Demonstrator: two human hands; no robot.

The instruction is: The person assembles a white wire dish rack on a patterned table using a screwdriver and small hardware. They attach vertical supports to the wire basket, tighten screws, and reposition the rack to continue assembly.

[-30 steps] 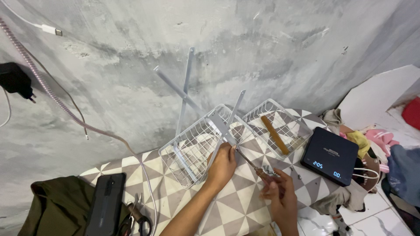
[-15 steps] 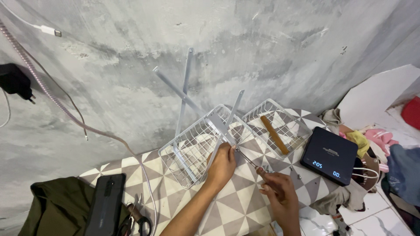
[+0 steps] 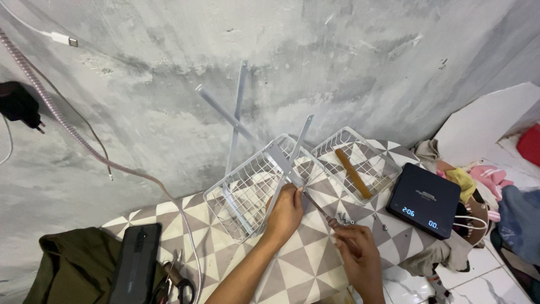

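My left hand (image 3: 286,213) grips a white metal bar where it meets the rim of a white wire basket (image 3: 247,188) that lies on a patterned mat. My right hand (image 3: 355,250) holds the handle of a screwdriver (image 3: 318,208), its shaft pointing up toward the bar by my left hand. Other white metal bars (image 3: 236,115) lean crossed against the grey wall. A few small screws (image 3: 344,217) lie on the mat just above my right hand.
A second wire basket (image 3: 371,147) to the right holds a brown stick (image 3: 353,173). A black digital scale (image 3: 424,200) sits further right beside piled clothes. A dark phone (image 3: 135,264), pliers (image 3: 171,281) and green cloth lie lower left. Cables hang along the wall.
My right hand has shifted slightly down and left with the screwdriver. My left hand stays on the bar and basket.
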